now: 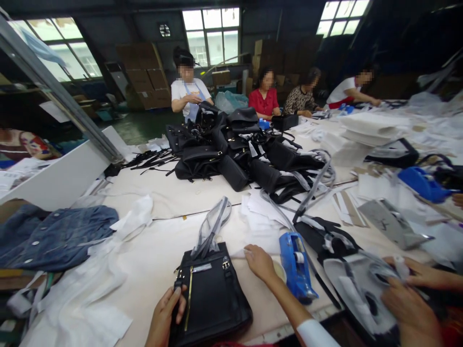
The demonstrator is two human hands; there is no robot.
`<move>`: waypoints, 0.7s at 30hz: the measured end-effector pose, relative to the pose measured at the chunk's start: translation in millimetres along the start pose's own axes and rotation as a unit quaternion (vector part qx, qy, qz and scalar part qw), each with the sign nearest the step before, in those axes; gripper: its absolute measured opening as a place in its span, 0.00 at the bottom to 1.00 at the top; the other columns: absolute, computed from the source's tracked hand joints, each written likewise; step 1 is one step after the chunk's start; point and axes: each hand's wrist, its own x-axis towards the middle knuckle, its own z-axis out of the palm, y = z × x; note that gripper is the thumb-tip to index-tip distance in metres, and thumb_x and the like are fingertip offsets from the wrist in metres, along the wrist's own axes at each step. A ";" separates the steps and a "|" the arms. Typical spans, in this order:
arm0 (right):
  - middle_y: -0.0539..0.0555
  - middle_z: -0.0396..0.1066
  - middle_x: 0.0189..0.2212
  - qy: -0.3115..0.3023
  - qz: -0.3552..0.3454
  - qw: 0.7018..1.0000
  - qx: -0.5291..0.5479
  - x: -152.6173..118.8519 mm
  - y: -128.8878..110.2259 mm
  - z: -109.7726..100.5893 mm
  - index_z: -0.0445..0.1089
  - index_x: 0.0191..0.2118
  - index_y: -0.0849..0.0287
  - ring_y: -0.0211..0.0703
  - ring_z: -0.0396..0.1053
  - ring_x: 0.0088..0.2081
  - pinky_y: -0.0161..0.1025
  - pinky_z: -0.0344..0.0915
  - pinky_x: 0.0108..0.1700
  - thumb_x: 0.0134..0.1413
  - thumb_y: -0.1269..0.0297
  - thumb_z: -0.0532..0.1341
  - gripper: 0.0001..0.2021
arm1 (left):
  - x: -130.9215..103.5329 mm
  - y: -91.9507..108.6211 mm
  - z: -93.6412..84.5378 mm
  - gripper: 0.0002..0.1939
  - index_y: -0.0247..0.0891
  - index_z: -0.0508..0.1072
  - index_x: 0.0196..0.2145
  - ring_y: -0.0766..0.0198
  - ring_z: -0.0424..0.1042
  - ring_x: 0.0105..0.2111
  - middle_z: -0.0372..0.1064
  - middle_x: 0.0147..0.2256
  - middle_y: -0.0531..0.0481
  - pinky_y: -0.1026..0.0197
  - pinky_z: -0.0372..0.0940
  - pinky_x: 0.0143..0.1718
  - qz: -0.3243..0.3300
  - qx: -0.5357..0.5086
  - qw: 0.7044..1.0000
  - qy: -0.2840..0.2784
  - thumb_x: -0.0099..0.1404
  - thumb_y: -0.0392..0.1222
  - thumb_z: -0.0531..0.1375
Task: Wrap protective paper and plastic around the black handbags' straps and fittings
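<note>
A black handbag (215,299) with a gold zipper, gold buckles and wrapped handles (213,226) lies on the table in front of me. My left hand (167,308) is closed on its left edge, thumb by the side strap. To the right of the bag, my right hand (261,262) has its fingers pressed together at a thin white sheet (238,252). A stack of white paper (262,212) lies just beyond that hand. Beside its wrist stands a blue tape dispenser (296,270), with a pale tape roll (280,272) partly hidden by the forearm.
A large heap of black bags (231,149) covers the table's middle. Denim clothing (61,236) and white cloth (87,289) lie at left. At right, a co-worker's hands (408,294) handle another bag (361,289). Another blue dispenser (423,183) stands farther back. Several people sit or stand beyond.
</note>
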 end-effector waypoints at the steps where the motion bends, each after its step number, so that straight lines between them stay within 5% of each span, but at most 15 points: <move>1: 0.55 0.70 0.39 0.009 0.008 1.000 0.010 -0.7 1.7 -2.4 0.66 0.44 0.57 0.45 0.66 0.42 0.38 0.58 0.45 0.62 0.66 0.47 0.12 | 0.4 0.4 0.6 0.22 0.35 0.71 0.38 0.69 0.56 0.17 0.58 0.15 0.59 0.69 0.54 0.20 -0.003 0.001 1.000 0.001 0.56 0.57 0.57; 10: 0.59 0.68 0.41 -0.026 -0.068 0.997 -0.003 -25.6 -1.9 1.3 0.64 0.48 0.59 0.50 0.63 0.45 0.42 0.57 0.47 0.57 0.69 0.54 0.13 | 7.0 -6.4 0.2 0.23 0.33 0.70 0.40 0.72 0.54 0.16 0.59 0.16 0.58 0.70 0.51 0.17 -0.007 -0.003 1.000 -0.007 0.56 0.56 0.58; 17: 0.63 0.62 0.51 -0.087 -0.086 0.992 -0.022 13.7 -19.2 18.8 0.48 0.61 0.60 0.51 0.63 0.49 0.41 0.60 0.46 0.43 0.73 0.64 0.39 | 5.1 -6.3 1.6 0.22 0.34 0.71 0.39 0.72 0.54 0.15 0.59 0.16 0.58 0.70 0.52 0.18 0.007 0.010 1.000 0.000 0.57 0.56 0.57; 21: 0.61 0.68 0.43 -0.100 -0.058 0.993 -0.021 34.2 -19.6 15.3 0.59 0.55 0.61 0.48 0.67 0.45 0.39 0.60 0.45 0.44 0.75 0.61 0.28 | 0.2 0.6 2.5 0.23 0.35 0.70 0.41 0.71 0.55 0.15 0.58 0.14 0.59 0.70 0.53 0.19 0.025 0.004 1.000 0.016 0.58 0.57 0.56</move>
